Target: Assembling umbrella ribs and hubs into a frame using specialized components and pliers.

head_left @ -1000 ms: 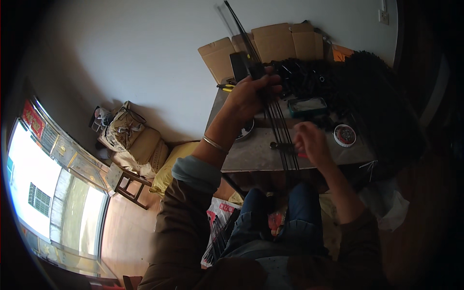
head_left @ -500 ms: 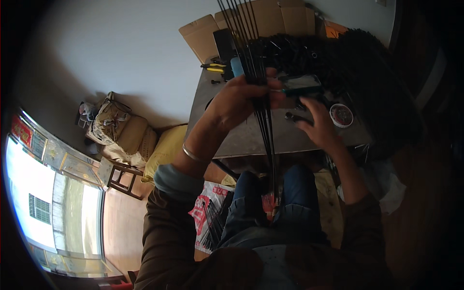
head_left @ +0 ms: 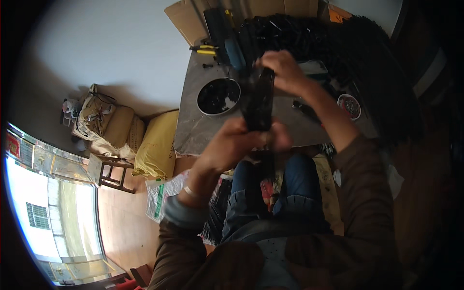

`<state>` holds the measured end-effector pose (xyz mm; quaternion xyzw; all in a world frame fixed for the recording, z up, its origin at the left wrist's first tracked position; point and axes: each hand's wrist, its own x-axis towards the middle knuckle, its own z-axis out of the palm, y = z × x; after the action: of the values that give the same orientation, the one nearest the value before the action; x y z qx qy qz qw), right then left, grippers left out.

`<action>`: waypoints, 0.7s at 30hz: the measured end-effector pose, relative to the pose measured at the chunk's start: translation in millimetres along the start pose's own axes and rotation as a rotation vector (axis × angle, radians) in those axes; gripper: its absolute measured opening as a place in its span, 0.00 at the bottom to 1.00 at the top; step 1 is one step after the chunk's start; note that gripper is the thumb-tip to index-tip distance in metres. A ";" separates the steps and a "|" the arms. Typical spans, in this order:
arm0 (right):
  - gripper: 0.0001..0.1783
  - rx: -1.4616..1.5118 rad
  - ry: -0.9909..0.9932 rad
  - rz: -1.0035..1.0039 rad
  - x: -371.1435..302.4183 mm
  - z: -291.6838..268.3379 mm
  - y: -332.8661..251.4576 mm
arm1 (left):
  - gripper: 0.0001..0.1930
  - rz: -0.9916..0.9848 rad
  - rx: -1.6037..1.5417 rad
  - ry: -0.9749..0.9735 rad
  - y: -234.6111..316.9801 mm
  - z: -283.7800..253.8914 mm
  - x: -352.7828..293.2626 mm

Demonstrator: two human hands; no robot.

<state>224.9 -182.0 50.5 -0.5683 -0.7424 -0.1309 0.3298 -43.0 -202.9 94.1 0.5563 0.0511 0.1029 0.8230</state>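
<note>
Red colours a small panel at the far left, near the fisheye's dark rim, its markings too small to read. Next come stacked cloth bags, a wooden stool and a yellow sack, whose faint print is illegible. A clear plastic bag with a green band lies on the floor, partly hidden by the left forearm; any lettering is lost in blur. On the grey table, yellow-handled pliers lie near the far edge, and a light-rimmed bowl holds dark pieces. The left hand is closed around a black bundle, held up between the person and the table, its single pieces smeared together. Its long axis runs nearly straight away from the person, the near end dropping into shadow between the knees, the far end hard to part from the dark things behind. The right hand is at the upper part, fingers bent and blurred; whether they grip it, I cannot tell. Behind that hand a shallow box is partly covered. A round tub stands just beyond the right forearm, and a dark bristly mass fades into the right-hand shadow.
</note>
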 end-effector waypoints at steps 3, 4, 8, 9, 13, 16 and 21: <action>0.38 -0.457 -0.254 0.239 -11.4 -8.3 5.5 | 0.13 -0.046 0.116 0.140 -67.2 -27.3 30.7; 0.40 -0.446 -0.288 0.282 -15.4 -18.8 14.9 | 0.13 -0.044 0.097 0.151 -75.7 -31.7 31.3; 0.38 1.163 -0.442 0.409 -20.0 -77.1 -2.6 | 0.14 -0.193 -0.052 0.110 -95.0 -35.5 33.0; 0.38 1.262 -0.412 0.367 -18.6 -72.0 -16.6 | 0.14 -0.192 -0.076 0.092 -94.7 -37.2 33.4; 0.23 1.540 -0.244 0.435 -6.3 -49.8 -67.6 | 0.17 -0.228 -0.103 0.093 -94.9 -37.9 34.2; 0.16 1.466 -0.170 0.513 -15.6 -55.4 -80.6 | 0.21 -0.197 -0.082 0.102 -90.6 -25.3 31.4; 0.12 1.292 -0.152 0.400 -41.9 -41.8 -107.2 | 0.33 0.336 0.406 0.668 -91.0 -21.1 0.9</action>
<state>145.2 -271.9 74.4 -0.3910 -0.5734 0.4428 0.5677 -36.1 -216.4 1.9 0.6436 0.2430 0.3980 0.6069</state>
